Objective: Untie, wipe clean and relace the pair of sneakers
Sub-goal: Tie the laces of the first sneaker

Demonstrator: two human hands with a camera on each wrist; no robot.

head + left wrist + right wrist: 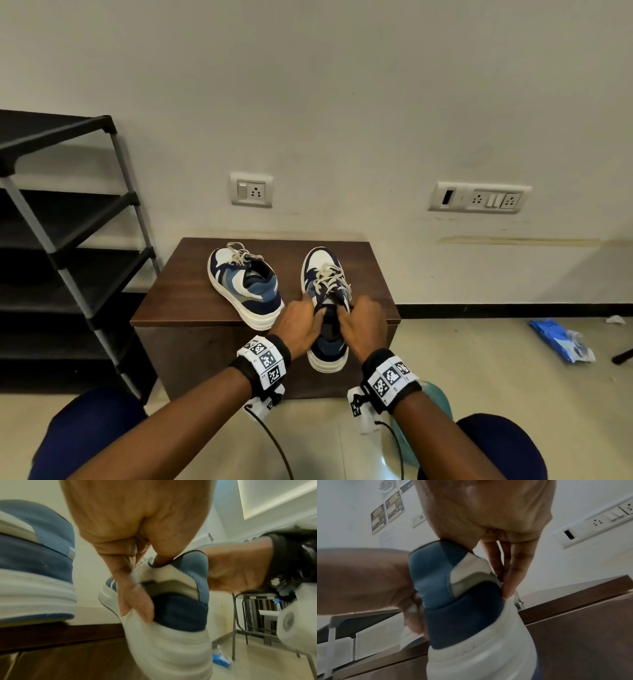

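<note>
Two blue-and-white sneakers with cream laces sit on a low brown wooden box (191,298). The left sneaker (243,284) lies apart, laces tied. The right sneaker (325,274) points toward the wall, its heel (180,609) (464,622) overhanging the box's front edge. My left hand (301,325) (133,555) grips its left side, thumb hooked over the collar, fingers down the sidewall. My right hand (363,325) (501,555) grips the right side the same way. The laces (329,277) on this shoe are tied.
A black shelf rack (61,240) stands left of the box. Wall sockets (251,190) (479,198) are behind. A blue wipes packet (561,339) lies on the tiled floor at right. A teal object (435,407) sits near my right knee.
</note>
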